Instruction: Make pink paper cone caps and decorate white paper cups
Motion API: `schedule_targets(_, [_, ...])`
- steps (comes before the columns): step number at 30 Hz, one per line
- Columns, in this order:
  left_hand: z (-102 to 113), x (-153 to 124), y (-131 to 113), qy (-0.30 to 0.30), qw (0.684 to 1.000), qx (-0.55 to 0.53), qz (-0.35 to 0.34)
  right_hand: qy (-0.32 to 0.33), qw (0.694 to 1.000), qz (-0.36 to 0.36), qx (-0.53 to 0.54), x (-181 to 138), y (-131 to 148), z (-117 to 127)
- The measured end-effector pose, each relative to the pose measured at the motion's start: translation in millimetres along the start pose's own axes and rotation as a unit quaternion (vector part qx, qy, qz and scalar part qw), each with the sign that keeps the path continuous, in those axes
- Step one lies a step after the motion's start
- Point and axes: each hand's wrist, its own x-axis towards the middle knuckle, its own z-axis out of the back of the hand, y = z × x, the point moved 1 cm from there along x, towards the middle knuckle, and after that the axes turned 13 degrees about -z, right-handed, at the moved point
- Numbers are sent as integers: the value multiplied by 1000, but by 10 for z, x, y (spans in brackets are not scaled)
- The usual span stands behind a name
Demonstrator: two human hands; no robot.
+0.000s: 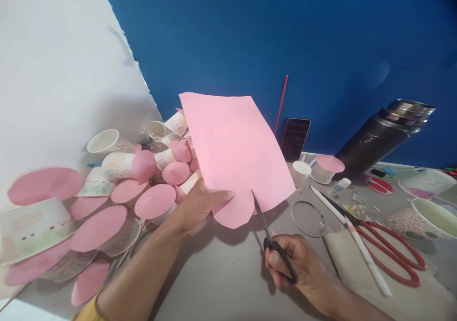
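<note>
My left hand (198, 204) pinches the lower left of a pink sheet of paper (235, 145), its thumb lying on top. The sheet is held up above the table, and its lower edge has a rounded, partly cut outline. My right hand (296, 264) grips black-handled scissors (266, 230) by the finger loops. The blades point up and away, and lie at the cut to the right of the rounded part. Close to my left hand is a pile of paper cups with pink paper discs (155, 201) on them.
Large red-handled scissors (389, 249), a white pen (327, 204) and a beige cloth (352, 254) lie at right. A black flask (378, 140) and a phone (295, 137) lean against the blue wall. A clear ring (309, 218) and a small bottle (341, 186) sit on the grey table (214, 283).
</note>
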Motion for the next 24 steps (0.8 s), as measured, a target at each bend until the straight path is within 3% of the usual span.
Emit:
schedule_targets(14, [16, -8, -61, 44, 999, -13, 2, 16, 1000, 3, 9, -2, -37, -3])
schedule_targets(24, [71, -15, -49, 47, 998, 38, 25, 11, 1000, 3, -13, -21, -5, 3])
